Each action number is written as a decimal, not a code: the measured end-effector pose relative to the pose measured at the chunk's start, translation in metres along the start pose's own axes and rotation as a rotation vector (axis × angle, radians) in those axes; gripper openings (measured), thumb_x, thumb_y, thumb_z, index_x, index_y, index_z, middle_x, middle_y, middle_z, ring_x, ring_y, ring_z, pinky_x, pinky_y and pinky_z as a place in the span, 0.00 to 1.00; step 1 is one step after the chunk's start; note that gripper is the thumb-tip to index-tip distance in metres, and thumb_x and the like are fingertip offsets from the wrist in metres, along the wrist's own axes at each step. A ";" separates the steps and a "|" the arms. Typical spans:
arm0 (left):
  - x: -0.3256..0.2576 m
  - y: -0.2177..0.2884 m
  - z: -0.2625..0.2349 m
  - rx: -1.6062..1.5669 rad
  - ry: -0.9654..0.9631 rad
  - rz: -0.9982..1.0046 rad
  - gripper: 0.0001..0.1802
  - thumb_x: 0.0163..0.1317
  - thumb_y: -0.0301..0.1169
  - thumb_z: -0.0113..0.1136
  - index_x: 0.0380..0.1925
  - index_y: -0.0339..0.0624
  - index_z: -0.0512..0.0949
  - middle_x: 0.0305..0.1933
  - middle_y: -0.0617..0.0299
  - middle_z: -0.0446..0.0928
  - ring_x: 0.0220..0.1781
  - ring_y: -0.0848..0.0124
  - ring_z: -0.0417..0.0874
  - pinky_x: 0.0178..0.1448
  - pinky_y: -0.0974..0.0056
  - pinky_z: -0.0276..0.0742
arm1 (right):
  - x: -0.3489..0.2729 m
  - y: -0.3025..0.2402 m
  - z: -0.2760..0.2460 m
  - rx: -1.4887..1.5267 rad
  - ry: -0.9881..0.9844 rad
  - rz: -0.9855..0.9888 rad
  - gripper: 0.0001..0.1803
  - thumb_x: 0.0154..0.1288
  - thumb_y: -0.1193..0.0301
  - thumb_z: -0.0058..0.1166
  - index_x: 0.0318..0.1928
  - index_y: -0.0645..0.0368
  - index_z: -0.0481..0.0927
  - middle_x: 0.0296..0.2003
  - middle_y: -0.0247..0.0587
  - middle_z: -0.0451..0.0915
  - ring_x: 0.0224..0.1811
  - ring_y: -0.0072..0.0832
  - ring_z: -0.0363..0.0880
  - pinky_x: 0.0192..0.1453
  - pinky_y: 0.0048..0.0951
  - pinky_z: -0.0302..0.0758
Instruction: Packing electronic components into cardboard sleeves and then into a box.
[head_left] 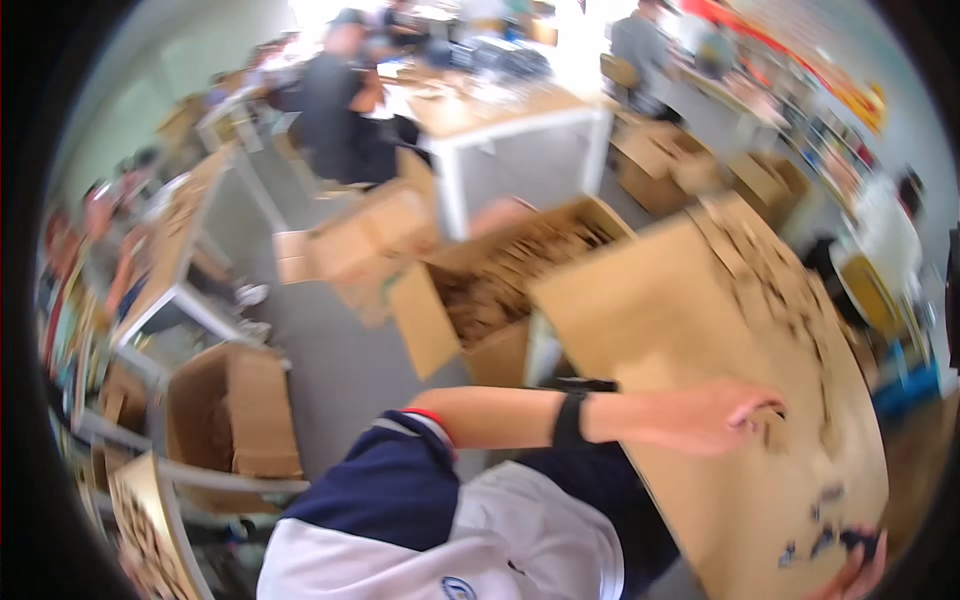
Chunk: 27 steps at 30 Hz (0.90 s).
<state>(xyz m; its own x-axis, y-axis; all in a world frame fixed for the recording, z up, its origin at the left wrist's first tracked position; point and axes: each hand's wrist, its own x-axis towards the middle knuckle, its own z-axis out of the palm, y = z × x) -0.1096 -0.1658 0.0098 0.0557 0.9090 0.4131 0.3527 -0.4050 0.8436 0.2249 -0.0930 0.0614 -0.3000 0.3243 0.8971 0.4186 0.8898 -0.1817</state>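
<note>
My left hand (705, 415), a black band on its wrist, reaches across the tan tabletop (690, 330). Its fingers are closed in a pinch on a small brown cardboard piece (774, 432). At the lower right edge of the picture is my right hand (862, 578), partly cut off. Its fingers are curled at a small dark blue piece (858, 541), blurred. Several more small dark pieces (822, 543) lie on the tabletop beside it. Farther along the table runs a spread line of brown cardboard pieces (770, 290).
An open carton (425, 318) full of brown cardboard pieces stands against the table's left side. Another open carton (265, 410) is on the floor at left. White-framed tables (520, 115) stand beyond, with seated people (345, 110). More cartons (660, 165) sit at the far right.
</note>
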 end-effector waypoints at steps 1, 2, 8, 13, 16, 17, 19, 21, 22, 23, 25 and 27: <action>-0.002 0.013 0.004 -0.103 -0.061 0.012 0.21 0.64 0.25 0.51 0.57 0.33 0.69 0.51 0.45 0.77 0.54 0.57 0.79 0.53 0.59 0.75 | 0.001 -0.011 0.009 0.154 0.117 0.272 0.16 0.73 0.72 0.49 0.54 0.70 0.72 0.44 0.51 0.77 0.46 0.37 0.77 0.55 0.36 0.75; -0.009 0.017 0.015 -0.188 -0.043 0.025 0.20 0.66 0.26 0.50 0.57 0.34 0.70 0.52 0.48 0.77 0.55 0.60 0.78 0.55 0.60 0.74 | 0.011 -0.026 0.026 0.422 0.199 0.144 0.16 0.74 0.73 0.48 0.55 0.73 0.71 0.43 0.62 0.79 0.44 0.42 0.78 0.54 0.42 0.77; -0.021 0.034 0.063 -0.581 -0.156 -0.224 0.18 0.67 0.24 0.53 0.57 0.36 0.72 0.50 0.61 0.76 0.52 0.78 0.75 0.52 0.68 0.78 | 0.049 -0.054 0.056 0.274 0.054 -0.056 0.19 0.71 0.73 0.51 0.55 0.76 0.69 0.35 0.68 0.80 0.30 0.47 0.83 0.37 0.43 0.85; -0.013 0.037 0.104 -0.672 -0.106 -0.249 0.17 0.59 0.19 0.55 0.49 0.34 0.75 0.46 0.56 0.78 0.48 0.66 0.79 0.52 0.64 0.74 | 0.053 -0.056 0.039 0.283 -0.024 -0.103 0.20 0.71 0.75 0.50 0.57 0.79 0.68 0.35 0.69 0.80 0.28 0.45 0.83 0.35 0.40 0.85; -0.013 0.040 0.109 -0.531 -0.088 -0.143 0.17 0.54 0.18 0.58 0.47 0.35 0.76 0.44 0.55 0.79 0.46 0.62 0.80 0.50 0.64 0.75 | 0.056 -0.066 0.039 0.158 0.018 -0.100 0.20 0.71 0.76 0.50 0.56 0.81 0.68 0.35 0.67 0.81 0.28 0.42 0.83 0.34 0.35 0.84; -0.013 0.041 0.108 -0.530 -0.093 -0.147 0.17 0.54 0.18 0.58 0.47 0.35 0.76 0.44 0.55 0.79 0.46 0.62 0.80 0.50 0.64 0.75 | 0.055 -0.074 0.043 0.157 0.019 -0.094 0.20 0.71 0.76 0.50 0.56 0.81 0.68 0.35 0.67 0.81 0.28 0.42 0.83 0.34 0.35 0.84; -0.014 0.041 0.106 -0.340 -0.111 -0.099 0.20 0.54 0.19 0.61 0.49 0.35 0.74 0.46 0.58 0.77 0.46 0.75 0.77 0.54 0.67 0.75 | 0.049 -0.092 0.051 -0.066 0.173 0.097 0.20 0.71 0.77 0.49 0.56 0.82 0.69 0.34 0.65 0.82 0.27 0.38 0.83 0.34 0.30 0.82; -0.014 0.042 0.110 -0.344 -0.054 -0.064 0.21 0.50 0.17 0.62 0.47 0.36 0.75 0.43 0.55 0.77 0.44 0.64 0.78 0.50 0.65 0.75 | 0.049 -0.098 0.047 -0.039 0.120 0.091 0.20 0.71 0.76 0.49 0.56 0.81 0.70 0.34 0.64 0.82 0.27 0.37 0.83 0.34 0.29 0.81; -0.013 0.042 0.111 -0.352 0.000 -0.022 0.22 0.45 0.16 0.64 0.44 0.37 0.76 0.40 0.52 0.77 0.43 0.53 0.80 0.47 0.63 0.75 | 0.049 -0.101 0.044 -0.018 0.069 0.080 0.20 0.71 0.75 0.50 0.56 0.81 0.70 0.34 0.63 0.82 0.27 0.36 0.83 0.33 0.27 0.81; -0.014 0.046 0.109 -0.351 -0.005 -0.024 0.22 0.45 0.16 0.64 0.44 0.37 0.76 0.40 0.52 0.77 0.43 0.53 0.80 0.47 0.63 0.75 | 0.047 -0.103 0.038 0.019 0.036 0.135 0.21 0.72 0.74 0.48 0.58 0.80 0.68 0.34 0.64 0.82 0.28 0.36 0.84 0.34 0.29 0.82; -0.017 0.054 0.100 -0.276 0.095 0.037 0.23 0.44 0.15 0.65 0.44 0.37 0.76 0.39 0.52 0.77 0.42 0.53 0.79 0.46 0.62 0.75 | 0.048 -0.090 0.024 0.136 -0.097 -0.003 0.22 0.72 0.75 0.47 0.59 0.80 0.67 0.35 0.65 0.82 0.28 0.37 0.84 0.35 0.31 0.82; -0.016 0.043 0.101 -0.323 0.062 0.067 0.22 0.44 0.16 0.65 0.43 0.37 0.77 0.39 0.52 0.77 0.42 0.53 0.79 0.46 0.62 0.75 | 0.049 -0.086 0.022 0.245 -0.229 -0.137 0.22 0.72 0.75 0.46 0.61 0.79 0.65 0.36 0.65 0.82 0.29 0.38 0.85 0.36 0.33 0.83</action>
<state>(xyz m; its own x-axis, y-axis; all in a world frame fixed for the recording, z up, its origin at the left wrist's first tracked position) -0.0008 -0.1874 0.0044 0.0087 0.8755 0.4831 0.0355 -0.4831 0.8748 0.1550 -0.1459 0.1122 -0.5350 0.2356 0.8113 0.1518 0.9715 -0.1820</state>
